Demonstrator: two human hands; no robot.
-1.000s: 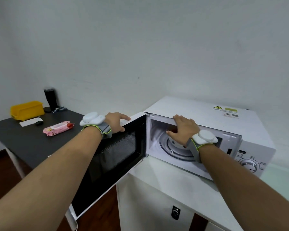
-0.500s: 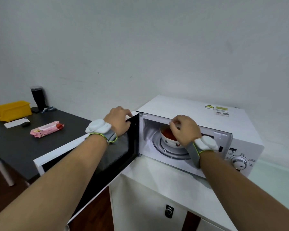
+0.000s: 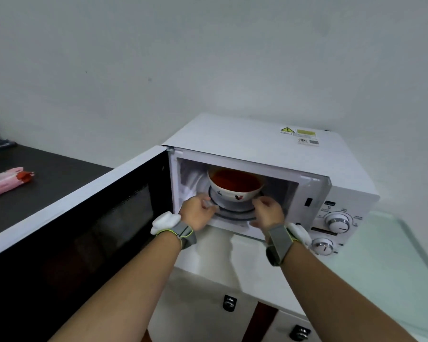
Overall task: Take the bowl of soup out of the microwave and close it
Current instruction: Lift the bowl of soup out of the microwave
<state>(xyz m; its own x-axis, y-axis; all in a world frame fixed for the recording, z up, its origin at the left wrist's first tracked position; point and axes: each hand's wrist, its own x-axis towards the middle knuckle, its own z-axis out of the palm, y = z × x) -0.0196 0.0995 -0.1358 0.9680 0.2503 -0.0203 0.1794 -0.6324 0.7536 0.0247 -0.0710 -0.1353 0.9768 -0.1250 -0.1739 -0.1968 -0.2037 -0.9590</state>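
The white microwave (image 3: 257,144) stands with its door (image 3: 84,218) swung wide open to the left. Inside, a white bowl (image 3: 232,193) with a rooster pattern holds red soup (image 3: 235,181). It rests on a pale plate (image 3: 232,206) over the turntable. My left hand (image 3: 198,214) reaches into the cavity's front left, fingers pinched on the plate's left rim. On the other side, my right hand (image 3: 268,213) has its fingers curled on the plate's right rim. Neither hand touches the bowl itself.
A dark table (image 3: 59,174) with a pink packet (image 3: 5,181) lies left, behind the open door. The microwave's dials (image 3: 337,223) are right of the cavity. It stands on a white cabinet (image 3: 208,280), with a glass surface (image 3: 393,255) to the right.
My left hand left the top of the door and went into the cavity. My right hand dropped from the bowl's rim to the plate's edge. The view moved closer.
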